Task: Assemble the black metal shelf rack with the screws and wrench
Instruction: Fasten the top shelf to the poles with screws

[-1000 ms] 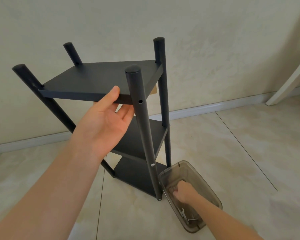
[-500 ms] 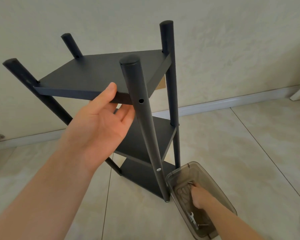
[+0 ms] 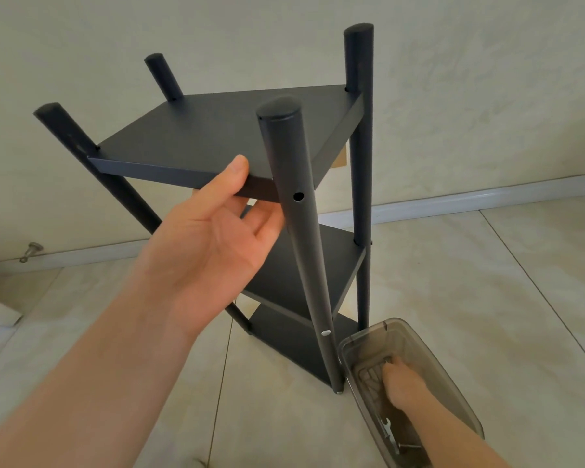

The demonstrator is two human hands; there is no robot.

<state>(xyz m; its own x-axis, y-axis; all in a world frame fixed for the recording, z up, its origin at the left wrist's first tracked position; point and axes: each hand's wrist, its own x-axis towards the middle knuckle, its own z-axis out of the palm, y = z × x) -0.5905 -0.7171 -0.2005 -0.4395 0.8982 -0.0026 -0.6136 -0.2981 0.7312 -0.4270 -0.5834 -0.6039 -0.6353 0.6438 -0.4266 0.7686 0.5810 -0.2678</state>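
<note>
The rack (image 3: 361, 170) stands on a tiled floor (image 3: 470, 282) by a wall (image 3: 470, 96). The left hand (image 3: 210, 244) grips the front edge of the top shelf (image 3: 217, 130), thumb above and fingers below, beside the front post (image 3: 306, 265). The post has an empty hole (image 3: 298, 196) there and a silver screw head (image 3: 325, 332) lower down. The right hand (image 3: 402, 386) reaches into a tinted box (image 3: 368, 336) at the post's foot, its fingertips hidden. A wrench (image 3: 389, 434) and a screw (image 3: 411, 445) lie at the box's near end.

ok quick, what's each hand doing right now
left hand: grips the top shelf edge
right hand: in the plastic box, cannot tell if holding anything
</note>
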